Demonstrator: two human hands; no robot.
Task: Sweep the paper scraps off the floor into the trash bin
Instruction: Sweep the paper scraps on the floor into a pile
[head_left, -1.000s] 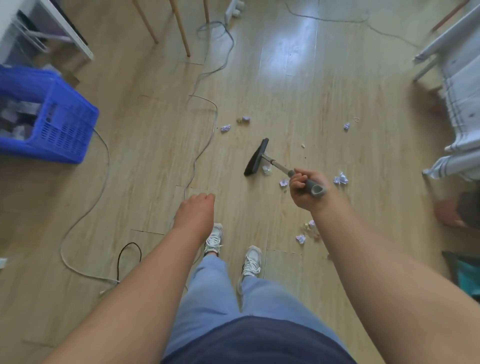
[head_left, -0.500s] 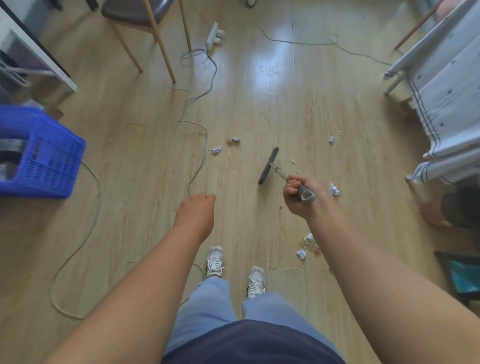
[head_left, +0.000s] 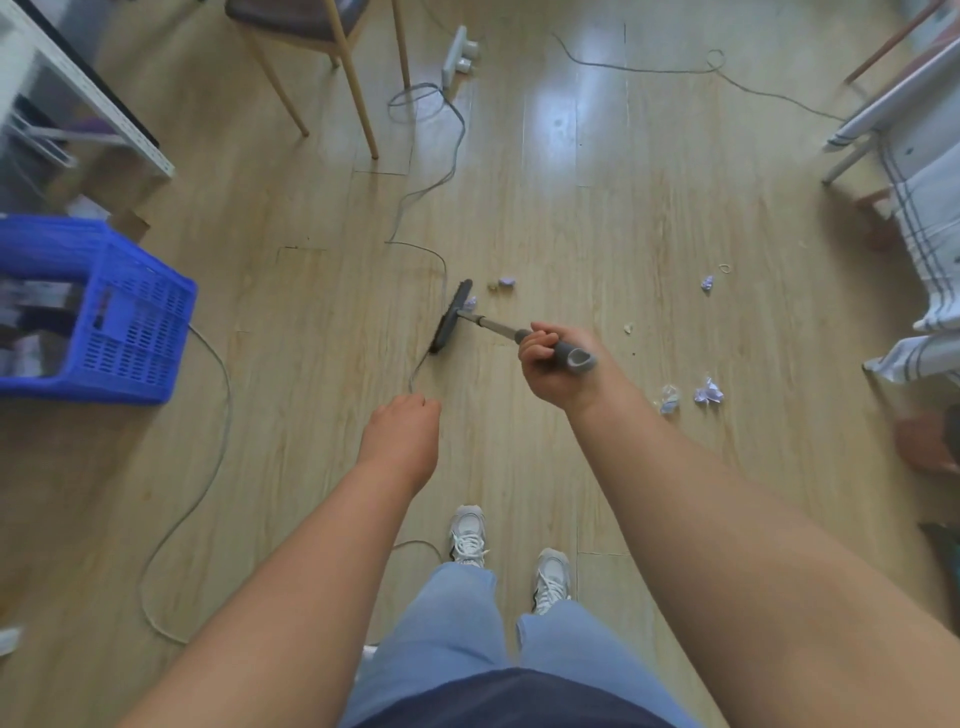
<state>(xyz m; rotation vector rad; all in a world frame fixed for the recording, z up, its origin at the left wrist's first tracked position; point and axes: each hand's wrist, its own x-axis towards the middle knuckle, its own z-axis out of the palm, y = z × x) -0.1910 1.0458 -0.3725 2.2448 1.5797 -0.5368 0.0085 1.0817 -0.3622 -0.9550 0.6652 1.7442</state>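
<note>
We stand on the wooden floor (head_left: 597, 208), where the blue basket (head_left: 130, 332) sits well out beyond our left hand (head_left: 402, 436), likely the bin we sweep toward. Our right hand (head_left: 550, 364) is wrapped tight around the broom (head_left: 498, 327) grip, its dark head angled down beyond our knuckles to push a scrap basketward. The left hand hangs loosely curled, holding nothing. Paper scraps (head_left: 707, 391) lie right of our right hand; others sit by the head.

Right hand (head_left: 556, 364) fisted, left hand (head_left: 402, 441) loosely curled.
</note>
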